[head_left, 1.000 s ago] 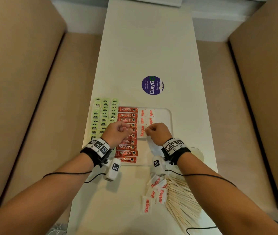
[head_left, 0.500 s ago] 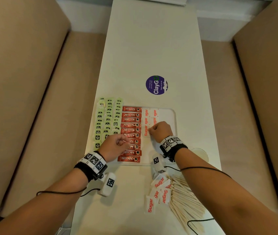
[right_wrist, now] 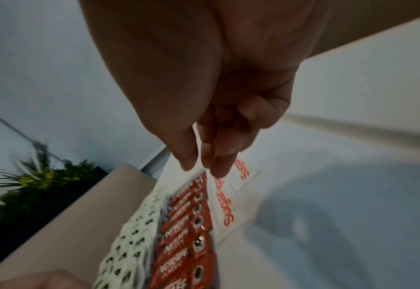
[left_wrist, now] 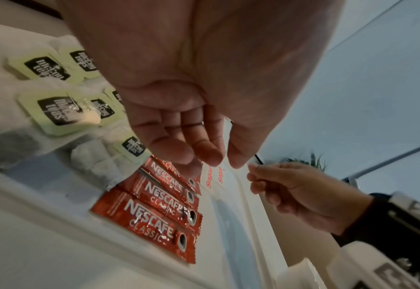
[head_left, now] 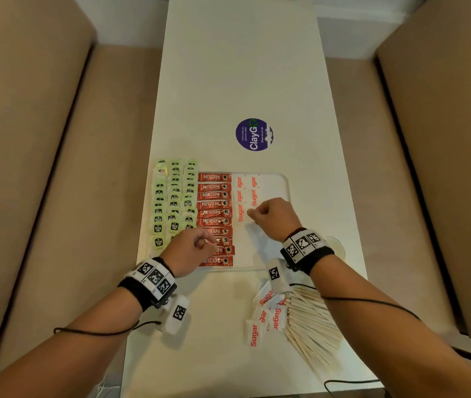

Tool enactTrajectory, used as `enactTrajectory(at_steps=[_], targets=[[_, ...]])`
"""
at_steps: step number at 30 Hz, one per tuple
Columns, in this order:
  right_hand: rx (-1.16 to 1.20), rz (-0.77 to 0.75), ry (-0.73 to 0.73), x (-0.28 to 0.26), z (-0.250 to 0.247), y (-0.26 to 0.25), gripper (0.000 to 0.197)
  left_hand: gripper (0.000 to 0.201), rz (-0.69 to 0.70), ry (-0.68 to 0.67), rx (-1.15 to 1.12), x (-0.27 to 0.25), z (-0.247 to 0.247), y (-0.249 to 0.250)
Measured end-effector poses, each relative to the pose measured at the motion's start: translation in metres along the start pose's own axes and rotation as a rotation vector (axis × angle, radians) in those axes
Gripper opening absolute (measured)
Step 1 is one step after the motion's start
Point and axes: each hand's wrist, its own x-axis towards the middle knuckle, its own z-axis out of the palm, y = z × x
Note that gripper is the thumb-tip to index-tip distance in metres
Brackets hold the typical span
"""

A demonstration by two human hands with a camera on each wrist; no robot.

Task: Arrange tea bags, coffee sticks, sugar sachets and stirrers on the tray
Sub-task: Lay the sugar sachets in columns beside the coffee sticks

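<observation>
Head view shows a long white table running away from the person between two beige benches, with a clear tray on its near half as the landmark. Beyond the tray's far edge a round purple sticker sits on the table. Along the tray's left side lie three columns of green-tagged tea bags; next to them, toward the tray's middle, a column of red coffee sticks lies crosswise. Right of the sticks, white sugar sachets form two short columns in the tray's far part. Off the tray's near right corner a fan of wooden stirrers rests on the table, with loose sachets just left of it. The right hand is over the tray's middle, thumb and fingertips pinching a sachet seen edge-on, at the near end of the sachet columns. The left hand hovers over the near coffee sticks at the tray's left, fingers loosely curled toward the palm and holding nothing.
</observation>
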Motion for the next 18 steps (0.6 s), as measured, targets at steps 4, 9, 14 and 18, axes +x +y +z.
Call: enactTrajectory(at_steps=[4, 9, 14, 18], targets=[[-0.023, -0.086, -0.037, -0.035, -0.016, 0.007, 0.024, 0.006, 0.014, -0.05, 0.094, -0.003, 0.013, 0.002], [-0.098, -0.166, -0.062, -0.076, -0.015, 0.035, 0.017, 0.008, 0.024, -0.083, 0.157, -0.011, 0.036, 0.005], [-0.149, -0.158, -0.12, -0.111, -0.004, 0.069, 0.024, 0.017, 0.001, -0.158, 0.228, -0.023, 0.063, 0.005], [-0.207, -0.136, -0.173, -0.122, 0.006, 0.095, 0.033, 0.023, -0.029, -0.173, 0.304, -0.031, 0.09, 0.011]])
